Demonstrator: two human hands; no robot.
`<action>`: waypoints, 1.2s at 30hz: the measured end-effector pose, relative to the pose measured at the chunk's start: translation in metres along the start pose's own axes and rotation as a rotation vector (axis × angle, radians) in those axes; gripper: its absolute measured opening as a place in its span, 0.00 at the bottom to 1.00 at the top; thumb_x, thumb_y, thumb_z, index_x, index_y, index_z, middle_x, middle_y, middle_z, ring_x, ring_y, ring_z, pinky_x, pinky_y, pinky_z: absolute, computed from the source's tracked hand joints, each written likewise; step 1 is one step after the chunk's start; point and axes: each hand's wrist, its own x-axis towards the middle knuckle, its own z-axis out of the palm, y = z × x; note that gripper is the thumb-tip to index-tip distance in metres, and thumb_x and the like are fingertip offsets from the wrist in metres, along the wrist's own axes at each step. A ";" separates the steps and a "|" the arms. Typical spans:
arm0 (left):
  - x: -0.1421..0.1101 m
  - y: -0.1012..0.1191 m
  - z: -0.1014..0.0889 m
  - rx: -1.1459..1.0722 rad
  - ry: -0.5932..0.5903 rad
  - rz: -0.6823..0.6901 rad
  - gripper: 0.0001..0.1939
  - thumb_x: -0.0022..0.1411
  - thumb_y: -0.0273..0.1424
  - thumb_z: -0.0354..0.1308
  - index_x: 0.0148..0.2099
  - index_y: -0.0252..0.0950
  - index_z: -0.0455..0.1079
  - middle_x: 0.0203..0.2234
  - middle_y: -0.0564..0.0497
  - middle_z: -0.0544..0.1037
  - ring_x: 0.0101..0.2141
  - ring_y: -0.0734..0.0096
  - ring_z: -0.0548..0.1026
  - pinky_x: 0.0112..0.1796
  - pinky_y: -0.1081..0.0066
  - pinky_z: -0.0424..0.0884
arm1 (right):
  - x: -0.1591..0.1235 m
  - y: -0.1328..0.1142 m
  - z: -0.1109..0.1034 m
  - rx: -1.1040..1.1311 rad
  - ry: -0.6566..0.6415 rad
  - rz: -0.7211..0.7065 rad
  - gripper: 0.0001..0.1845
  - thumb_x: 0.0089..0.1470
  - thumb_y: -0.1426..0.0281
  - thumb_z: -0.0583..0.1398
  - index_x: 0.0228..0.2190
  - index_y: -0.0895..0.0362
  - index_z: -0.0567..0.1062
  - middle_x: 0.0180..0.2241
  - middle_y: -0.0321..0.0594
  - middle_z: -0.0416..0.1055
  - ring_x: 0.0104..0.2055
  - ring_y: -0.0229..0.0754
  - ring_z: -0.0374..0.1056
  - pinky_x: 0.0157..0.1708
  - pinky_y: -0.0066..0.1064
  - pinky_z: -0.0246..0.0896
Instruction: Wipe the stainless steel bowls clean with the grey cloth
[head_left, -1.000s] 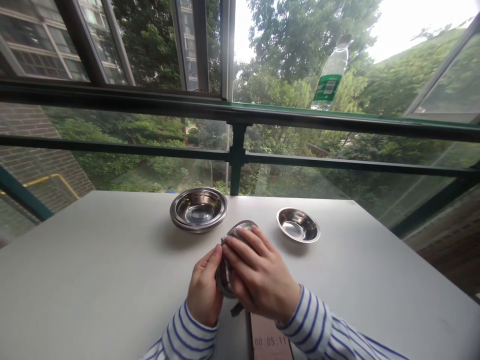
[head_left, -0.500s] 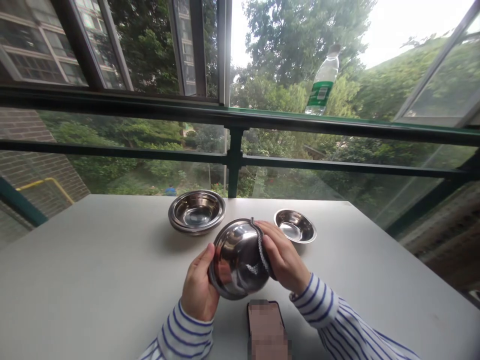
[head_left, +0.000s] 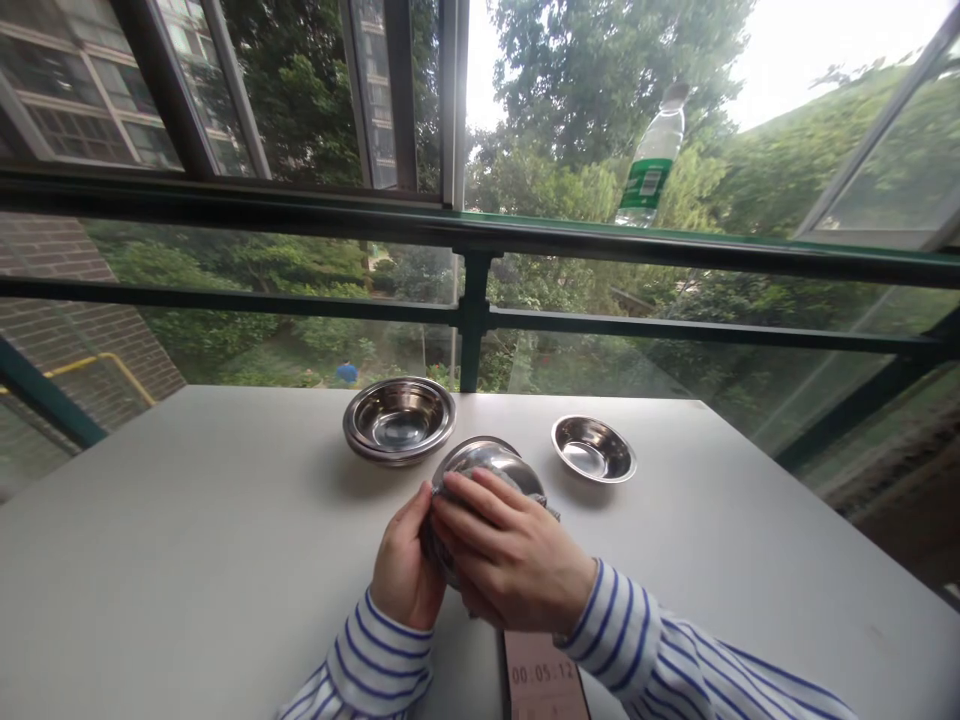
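Note:
A shiny metal bowl (head_left: 487, 457) is held up over the table, its rounded underside turned toward me. My left hand (head_left: 409, 560) grips its left rim, thumb on the outside. Pressed across the bowl's outer surface is my right hand (head_left: 510, 550), with a grey cloth (head_left: 551, 507) under its fingers. Most of the cloth and the lower part of the bowl are hidden behind that hand. Beyond the held bowl, nested metal bowls (head_left: 358, 447) sit to the left, and a smaller metal bowl (head_left: 594, 450) stands to the right.
A phone (head_left: 546, 675) showing a timer lies on the white table (head_left: 225, 560) below my right hand. Behind the table's far edge runs a dark green railing (head_left: 300, 302). A clear bottle with a green label (head_left: 646, 180) stands on the railing's ledge.
My right hand has moved left and down from the bowl's right side, carrying the cloth across its underside. The left hand keeps its hold on the rim. More of the phone's top is covered.

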 end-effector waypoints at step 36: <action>0.006 0.008 -0.003 -0.205 0.172 -0.019 0.16 0.62 0.23 0.45 0.48 0.25 0.69 0.24 0.45 0.80 0.25 0.72 0.78 0.33 0.75 0.73 | -0.044 0.008 0.011 -0.176 0.242 0.000 0.21 0.53 0.70 0.52 0.49 0.60 0.68 0.53 0.46 0.61 0.58 0.54 0.51 0.55 0.49 0.51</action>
